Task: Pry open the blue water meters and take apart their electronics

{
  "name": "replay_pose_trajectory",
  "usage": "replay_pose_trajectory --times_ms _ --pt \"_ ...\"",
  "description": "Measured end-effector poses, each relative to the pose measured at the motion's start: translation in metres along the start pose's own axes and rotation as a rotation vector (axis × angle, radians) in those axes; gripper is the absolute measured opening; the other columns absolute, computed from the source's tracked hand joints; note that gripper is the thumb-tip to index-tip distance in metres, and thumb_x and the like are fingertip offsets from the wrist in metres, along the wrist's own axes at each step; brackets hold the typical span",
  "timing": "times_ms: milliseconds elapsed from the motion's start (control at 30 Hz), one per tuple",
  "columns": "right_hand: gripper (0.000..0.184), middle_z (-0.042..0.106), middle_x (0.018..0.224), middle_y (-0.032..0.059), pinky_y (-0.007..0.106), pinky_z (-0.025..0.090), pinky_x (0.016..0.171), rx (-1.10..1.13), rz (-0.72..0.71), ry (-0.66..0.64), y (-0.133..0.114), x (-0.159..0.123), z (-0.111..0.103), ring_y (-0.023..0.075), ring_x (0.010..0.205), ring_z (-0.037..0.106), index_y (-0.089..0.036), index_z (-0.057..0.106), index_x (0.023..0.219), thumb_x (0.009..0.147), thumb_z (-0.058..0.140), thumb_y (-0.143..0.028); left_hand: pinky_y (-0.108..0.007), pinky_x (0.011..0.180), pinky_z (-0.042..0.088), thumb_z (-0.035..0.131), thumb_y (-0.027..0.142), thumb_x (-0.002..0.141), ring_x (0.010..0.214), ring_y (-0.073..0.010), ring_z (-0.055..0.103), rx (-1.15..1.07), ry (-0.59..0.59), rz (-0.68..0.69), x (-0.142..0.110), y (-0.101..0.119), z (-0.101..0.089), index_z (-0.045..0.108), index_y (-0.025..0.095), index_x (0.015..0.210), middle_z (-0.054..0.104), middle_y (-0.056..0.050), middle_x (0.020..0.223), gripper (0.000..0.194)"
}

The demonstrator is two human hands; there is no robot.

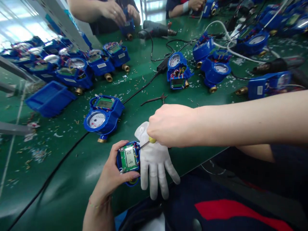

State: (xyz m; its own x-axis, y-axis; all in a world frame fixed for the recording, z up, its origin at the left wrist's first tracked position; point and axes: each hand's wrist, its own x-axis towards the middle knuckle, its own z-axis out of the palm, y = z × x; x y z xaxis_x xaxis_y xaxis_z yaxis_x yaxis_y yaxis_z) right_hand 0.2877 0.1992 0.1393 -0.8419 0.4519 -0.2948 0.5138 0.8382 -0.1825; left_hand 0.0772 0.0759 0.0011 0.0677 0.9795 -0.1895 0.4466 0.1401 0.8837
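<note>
My left hand (pixel 113 173) grips a small blue water meter (pixel 129 160) near the table's front edge, its green circuit board and LCD screen facing up. My right hand (pixel 172 125) is closed round a screwdriver with a yellow handle (pixel 151 140); its metal tip touches the meter's upper right corner. A white cloth glove (pixel 154 166) lies on the table under the screwdriver, just right of the meter.
On the green table (pixel 72 179) a blue meter (pixel 103 115) lies behind my left hand, with pliers (pixel 155 99) beyond. Several more meters, a blue tray (pixel 49 98), black cables and power drivers fill the back. Other people's hands (pixel 115 12) work across the table.
</note>
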Motion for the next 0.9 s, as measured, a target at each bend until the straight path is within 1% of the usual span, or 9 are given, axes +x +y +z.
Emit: replay_pose_trajectory --times_ms 100,200,400,500,567,667,733,800,900 --pt "0.020 0.059 0.059 0.0059 0.028 0.043 0.065 -0.075 -0.098 -0.048 -0.001 -0.008 0.000 0.0211 0.074 0.062 -0.014 0.064 0.061 0.080 0.058 -0.014 -0.043 0.097 0.044 0.080 0.046 0.055 0.113 -0.0281 0.051 0.024 -0.014 -0.033 -0.001 0.002 -0.002 0.037 0.030 0.124 0.043 -0.005 0.128 0.082" --pt "0.021 0.060 0.060 0.0064 0.028 0.042 0.065 -0.064 -0.137 -0.047 -0.004 -0.007 0.000 0.0215 0.075 0.062 -0.014 0.064 0.062 0.082 0.056 -0.013 -0.042 0.095 0.046 0.079 0.043 0.058 0.111 -0.0267 0.052 0.076 -0.032 -0.024 0.000 0.006 -0.003 0.035 0.029 0.124 0.045 -0.006 0.125 0.080" --pt "0.017 0.060 0.058 0.0060 0.028 0.038 0.060 -0.098 -0.154 -0.034 0.016 0.000 0.007 0.0214 0.069 0.061 -0.014 0.066 0.067 0.081 0.058 -0.013 -0.048 0.102 0.038 0.077 0.037 0.061 0.116 -0.0286 0.047 0.132 0.015 0.080 0.001 0.005 0.000 0.039 0.026 0.121 0.046 -0.008 0.125 0.072" --pt "0.010 0.060 0.060 0.0059 0.026 0.031 0.052 -0.172 -0.165 -0.048 0.029 -0.001 0.020 0.0208 0.063 0.059 -0.014 0.067 0.072 0.080 0.062 -0.018 -0.046 0.102 0.039 0.078 0.037 0.060 0.115 -0.0275 0.048 0.134 0.039 0.133 0.002 0.001 0.001 0.041 0.026 0.119 0.048 -0.008 0.123 0.070" --pt "0.011 0.061 0.062 0.0054 0.026 0.024 0.048 -0.208 -0.156 -0.066 0.035 -0.003 0.034 0.0206 0.060 0.059 -0.015 0.068 0.077 0.082 0.062 -0.024 -0.044 0.100 0.040 0.078 0.036 0.060 0.115 -0.0269 0.049 0.124 0.048 0.152 0.002 -0.002 0.001 0.042 0.025 0.118 0.049 -0.008 0.122 0.070" --pt "0.016 0.064 0.071 0.0030 0.026 0.020 0.048 -0.124 -0.141 -0.030 0.040 -0.007 0.057 0.0194 0.062 0.059 -0.019 0.067 0.085 0.086 0.060 -0.033 -0.040 0.098 0.042 0.079 0.036 0.059 0.115 -0.0262 0.049 0.058 0.063 0.165 0.001 -0.006 0.000 0.042 0.025 0.117 0.050 -0.008 0.122 0.070" --pt "0.017 0.065 0.075 0.0018 0.026 0.019 0.048 -0.061 -0.145 -0.005 0.042 -0.010 0.065 0.0178 0.064 0.060 -0.020 0.065 0.090 0.088 0.058 -0.035 -0.039 0.099 0.041 0.079 0.036 0.058 0.117 -0.0260 0.048 0.032 0.058 0.183 -0.001 -0.007 -0.001 0.042 0.025 0.117 0.049 -0.007 0.123 0.070" --pt "0.014 0.064 0.074 0.0025 0.027 0.017 0.047 -0.075 -0.125 -0.005 0.040 -0.013 0.059 0.0167 0.060 0.058 -0.019 0.065 0.089 0.088 0.058 -0.031 -0.039 0.101 0.040 0.079 0.035 0.058 0.119 -0.0259 0.047 0.039 0.042 0.192 -0.001 -0.006 -0.001 0.043 0.026 0.117 0.049 -0.007 0.124 0.070" --pt "0.007 0.060 0.063 0.0038 0.027 0.017 0.046 -0.148 -0.054 -0.033 0.033 -0.018 0.036 0.0161 0.052 0.054 -0.016 0.065 0.080 0.083 0.061 -0.021 -0.039 0.101 0.039 0.080 0.033 0.057 0.119 -0.0258 0.047 0.036 0.046 0.188 0.000 -0.003 0.000 0.044 0.026 0.117 0.049 -0.007 0.124 0.070"
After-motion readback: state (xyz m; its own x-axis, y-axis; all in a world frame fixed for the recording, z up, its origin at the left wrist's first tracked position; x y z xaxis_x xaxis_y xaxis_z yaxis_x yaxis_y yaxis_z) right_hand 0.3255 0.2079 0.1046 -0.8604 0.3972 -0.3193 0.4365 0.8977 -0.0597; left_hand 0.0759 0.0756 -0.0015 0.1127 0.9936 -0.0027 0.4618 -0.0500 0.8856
